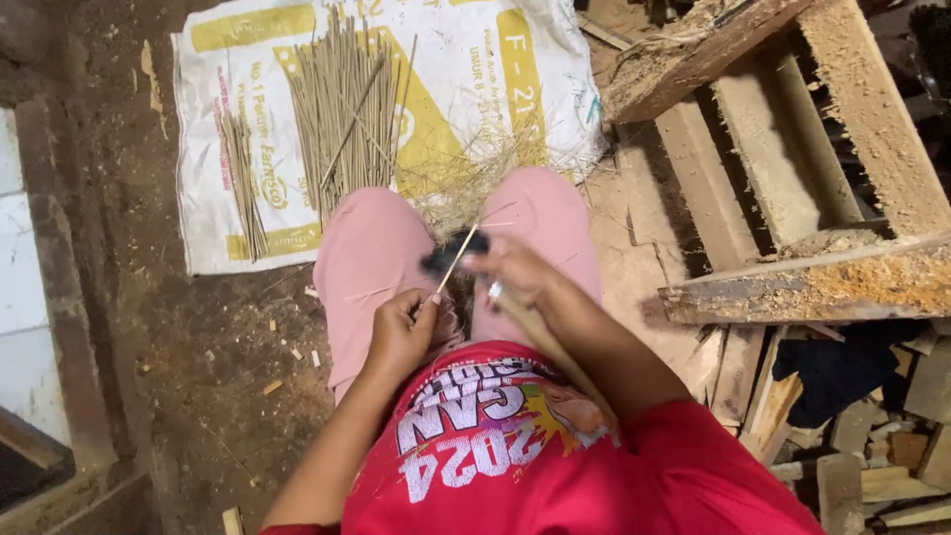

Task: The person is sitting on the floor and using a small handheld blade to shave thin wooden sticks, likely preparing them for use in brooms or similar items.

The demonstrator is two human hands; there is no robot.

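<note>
**Holding a thin stick over our knees**

Pinching a thin pale stick (457, 260) between thumb and fingers, our left hand (401, 332) is curled tight around its lower end, just above our lap. The stick slants up and to the right, toward our right hand (510, 272). That hand is clenched around a long wooden handle (545, 342) that runs back along the forearm; a dark blurred shape (441, 261) sits at the stick's upper end, and we cannot tell what it is. The two hands are close together, between our knees in pink trousers (367, 258).

Beyond the knees a white and yellow woven sack (228, 119) lies flat on the dirt floor (198, 357). On it rest a fanned bundle of similar thin sticks (342, 109), a smaller bunch (243, 178) to its left, and a tangle of pale shavings (475, 173) just past our knees. To our right stand rough wooden planks (822, 282) dusted with sawdust, with offcut blocks (872, 446) piled below.
</note>
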